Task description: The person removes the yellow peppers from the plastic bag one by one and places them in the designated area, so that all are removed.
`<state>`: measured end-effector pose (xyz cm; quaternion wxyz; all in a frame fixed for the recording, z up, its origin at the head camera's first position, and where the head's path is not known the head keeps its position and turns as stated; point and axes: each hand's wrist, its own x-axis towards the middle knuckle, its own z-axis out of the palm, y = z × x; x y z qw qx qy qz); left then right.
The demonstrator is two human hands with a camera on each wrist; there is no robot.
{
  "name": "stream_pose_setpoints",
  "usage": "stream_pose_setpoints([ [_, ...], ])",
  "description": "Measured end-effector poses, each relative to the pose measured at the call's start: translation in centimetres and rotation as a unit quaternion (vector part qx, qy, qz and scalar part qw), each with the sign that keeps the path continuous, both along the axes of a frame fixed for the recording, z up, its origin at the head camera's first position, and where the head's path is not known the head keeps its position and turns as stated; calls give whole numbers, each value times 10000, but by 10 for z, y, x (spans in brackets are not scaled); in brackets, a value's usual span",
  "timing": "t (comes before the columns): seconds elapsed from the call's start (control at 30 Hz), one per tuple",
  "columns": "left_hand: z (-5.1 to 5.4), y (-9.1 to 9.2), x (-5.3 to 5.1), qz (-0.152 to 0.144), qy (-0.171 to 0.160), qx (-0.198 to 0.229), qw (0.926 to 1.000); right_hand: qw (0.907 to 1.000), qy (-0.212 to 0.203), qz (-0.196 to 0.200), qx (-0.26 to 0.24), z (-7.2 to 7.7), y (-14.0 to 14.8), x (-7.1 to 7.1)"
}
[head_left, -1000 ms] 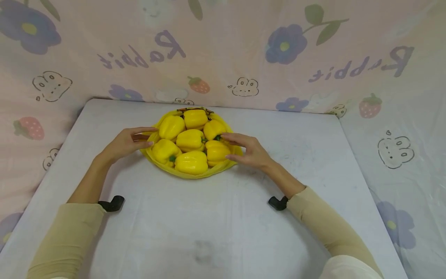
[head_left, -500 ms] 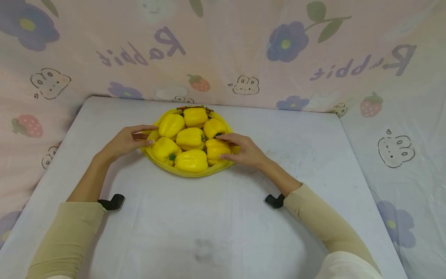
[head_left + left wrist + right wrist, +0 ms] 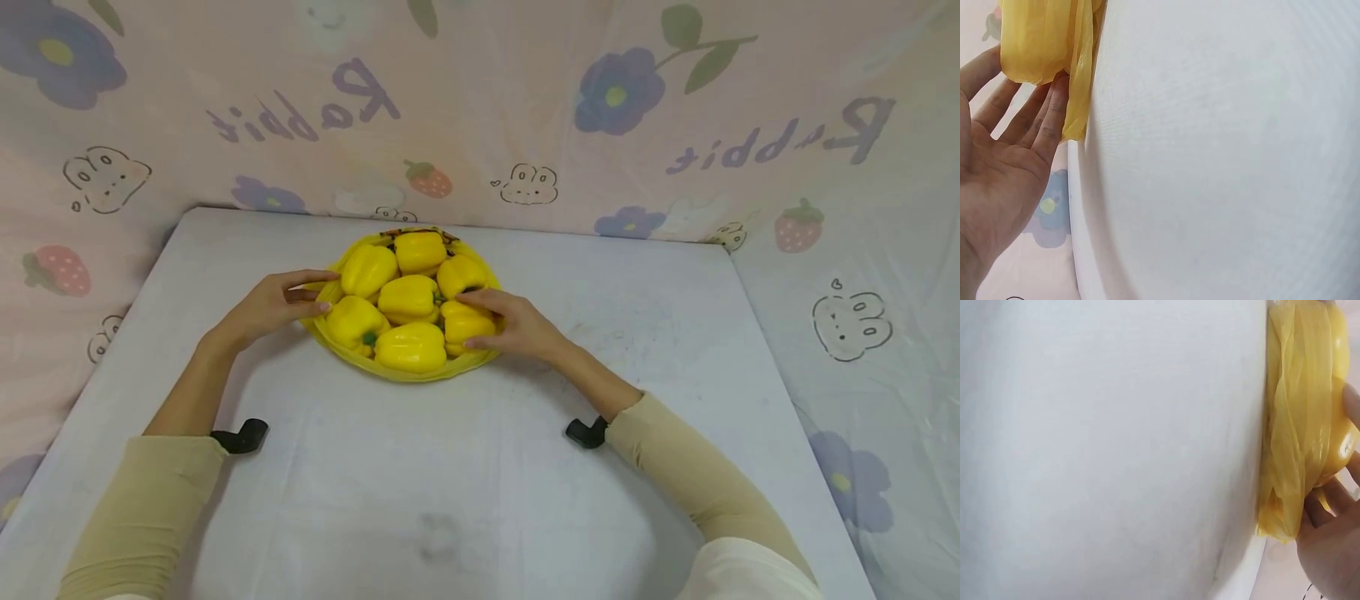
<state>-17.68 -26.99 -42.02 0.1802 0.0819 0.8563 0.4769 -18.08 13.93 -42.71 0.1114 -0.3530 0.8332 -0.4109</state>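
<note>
Several yellow bell peppers (image 3: 408, 298) lie in a yellow plastic bag (image 3: 420, 377), spread wide with its rim rolled low around them. My left hand (image 3: 262, 310) touches the bag's left side, fingers extended and thumb apart from them. In the left wrist view, fingertips reach behind the thin yellow plastic (image 3: 1035, 37). On the other side, my right hand (image 3: 525, 327) rests against the bag's right edge and the right-hand pepper (image 3: 463, 323), fingers spread and slightly bent. The right wrist view shows its fingers beside the creased bag (image 3: 1300, 400); some fingertips are hidden.
The bag stands on a white-covered table (image 3: 450, 483) toward its back edge. A printed curtain (image 3: 480, 100) with rabbits, flowers and strawberries hangs behind and at the sides. Black curved pieces (image 3: 243, 436) stick out at both sleeve cuffs.
My right hand has moved left, and the bag's right edge has come inward with it. The left hand and the peppers stay almost where they were.
</note>
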Motion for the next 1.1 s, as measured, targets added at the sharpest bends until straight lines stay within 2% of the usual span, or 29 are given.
stream_pose_setpoints([
  [0.33, 0, 2, 3, 25, -61, 14, 10000, 9997, 49, -127, 214, -3, 0, 1],
  [0.7, 2, 2, 2, 99, -56, -82, 9999, 9996, 25, -169, 232, 5, 1, -2],
  [1.1, 5, 2, 3, 185, 107, -286, 9994, 9998, -29, -214, -38, 16, 8, -3],
])
